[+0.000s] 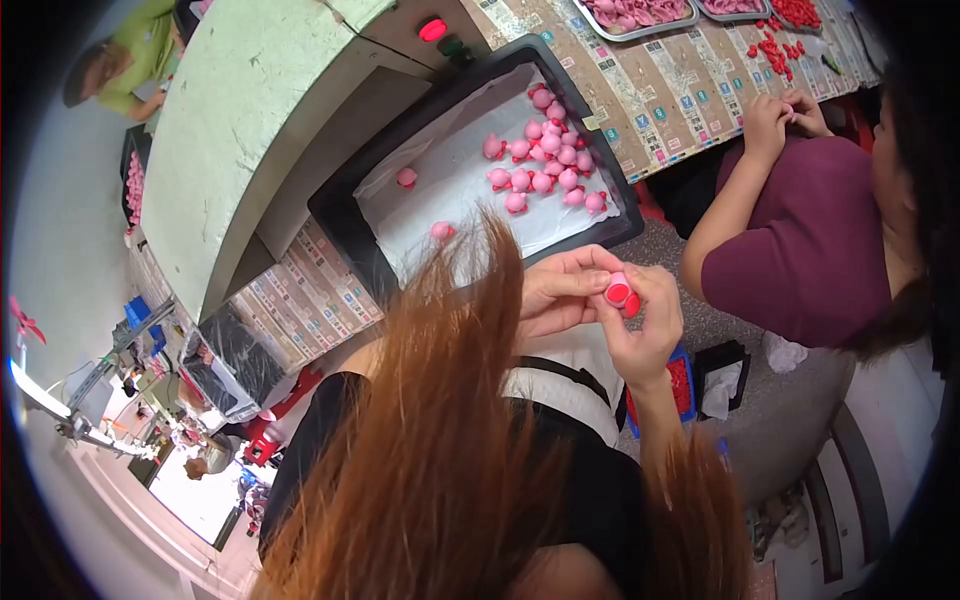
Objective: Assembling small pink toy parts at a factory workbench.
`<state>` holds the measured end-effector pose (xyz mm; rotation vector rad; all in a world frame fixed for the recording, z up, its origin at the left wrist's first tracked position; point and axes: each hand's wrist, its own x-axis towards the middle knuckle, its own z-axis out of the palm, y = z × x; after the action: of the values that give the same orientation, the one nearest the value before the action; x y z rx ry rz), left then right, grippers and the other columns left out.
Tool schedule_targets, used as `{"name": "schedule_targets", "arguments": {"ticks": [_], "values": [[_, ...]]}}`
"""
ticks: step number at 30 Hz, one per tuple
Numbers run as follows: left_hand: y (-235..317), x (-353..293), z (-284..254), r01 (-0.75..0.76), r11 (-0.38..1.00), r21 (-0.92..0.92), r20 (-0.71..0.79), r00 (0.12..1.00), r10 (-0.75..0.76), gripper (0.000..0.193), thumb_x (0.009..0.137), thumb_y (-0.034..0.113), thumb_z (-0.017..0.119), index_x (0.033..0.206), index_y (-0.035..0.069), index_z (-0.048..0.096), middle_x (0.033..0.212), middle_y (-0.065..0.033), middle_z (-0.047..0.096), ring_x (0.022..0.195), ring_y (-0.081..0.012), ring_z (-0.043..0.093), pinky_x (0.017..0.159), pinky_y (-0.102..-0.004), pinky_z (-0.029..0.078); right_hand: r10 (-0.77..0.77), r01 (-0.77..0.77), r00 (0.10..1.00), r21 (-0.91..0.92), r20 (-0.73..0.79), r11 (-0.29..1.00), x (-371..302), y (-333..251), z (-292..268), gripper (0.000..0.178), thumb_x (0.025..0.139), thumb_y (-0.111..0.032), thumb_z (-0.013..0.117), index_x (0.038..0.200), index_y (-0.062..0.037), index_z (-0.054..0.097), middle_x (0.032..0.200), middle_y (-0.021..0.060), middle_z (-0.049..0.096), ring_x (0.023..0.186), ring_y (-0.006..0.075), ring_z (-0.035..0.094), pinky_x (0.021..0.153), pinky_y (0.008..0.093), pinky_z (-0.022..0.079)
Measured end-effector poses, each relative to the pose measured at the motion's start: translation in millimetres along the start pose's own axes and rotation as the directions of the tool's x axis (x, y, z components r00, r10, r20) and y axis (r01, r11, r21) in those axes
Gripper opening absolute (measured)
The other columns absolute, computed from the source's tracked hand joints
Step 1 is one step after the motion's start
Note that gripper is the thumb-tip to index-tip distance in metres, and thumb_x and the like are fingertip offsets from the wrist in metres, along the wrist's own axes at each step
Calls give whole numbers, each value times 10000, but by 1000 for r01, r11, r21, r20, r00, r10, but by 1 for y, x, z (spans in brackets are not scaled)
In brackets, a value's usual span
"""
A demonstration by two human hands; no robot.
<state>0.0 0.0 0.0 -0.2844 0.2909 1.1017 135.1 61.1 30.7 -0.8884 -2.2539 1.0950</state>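
In front of my body both hands hold a small round pink toy figure (pixel 615 285) with red feet. The fingers of my left hand (pixel 560 291) pinch it from the left. My right hand (pixel 648 322) grips it from the right, its thumb and forefinger around the red parts. Just beyond my hands lies a black tray (pixel 345 208) lined with white paper (pixel 420 130). Several similar pink figures (pixel 540 160) cluster at its right side, and two stand apart on the left. Long brown hair hides the tray's near corner and much of my left arm.
A pale green machine housing (pixel 250 100) with a red button (pixel 432 30) rises at the left. At the right sits a co-worker in a maroon shirt (pixel 800 235). Metal trays of pink parts (pixel 640 15) and loose red parts (pixel 776 55) lie on the far table. A blue bin (pixel 686 375) holds red parts.
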Motion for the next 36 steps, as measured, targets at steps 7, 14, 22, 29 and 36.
{"name": "schedule_targets", "arguments": {"ticks": [7,14,22,29,36], "values": [[5,-9,19,-331,725,604,30,918,394,326,732,-17,590,1025,18,453,1066,-73,465,1001,-140,462,868,-287,374,177,-169,961,58,-214,984,1,-19,10,355,618,4,674,934,-8,512,942,136,513,850,261,517,750,329,422],[4,-16,25,-351,534,769,107,895,434,370,730,16,610,1064,1,453,1072,-81,468,993,-158,473,862,-287,383,134,-104,967,143,-218,984,-5,-18,12,374,632,19,653,970,-5,494,959,132,502,882,243,506,773,315,413],[9,-26,35,-352,135,926,234,818,526,279,721,46,625,978,-13,535,981,-116,515,875,-168,532,745,-267,453,155,-110,967,220,-200,969,-6,-27,12,348,639,37,631,958,-2,499,943,128,504,865,239,510,770,310,416],[8,-25,31,-356,127,926,239,812,532,279,720,52,628,977,-8,536,951,-108,526,853,-151,532,736,-268,447,163,-143,969,116,-184,983,-6,-30,11,327,624,33,650,918,-7,514,896,116,513,835,247,519,751,310,422],[1,-27,38,-372,472,799,71,839,540,286,769,91,596,1021,-7,503,1042,-80,501,894,-127,518,762,-262,432,327,-201,916,436,-234,877,-12,-30,19,346,623,40,656,920,16,481,962,123,464,896,203,479,784,299,403]]}}
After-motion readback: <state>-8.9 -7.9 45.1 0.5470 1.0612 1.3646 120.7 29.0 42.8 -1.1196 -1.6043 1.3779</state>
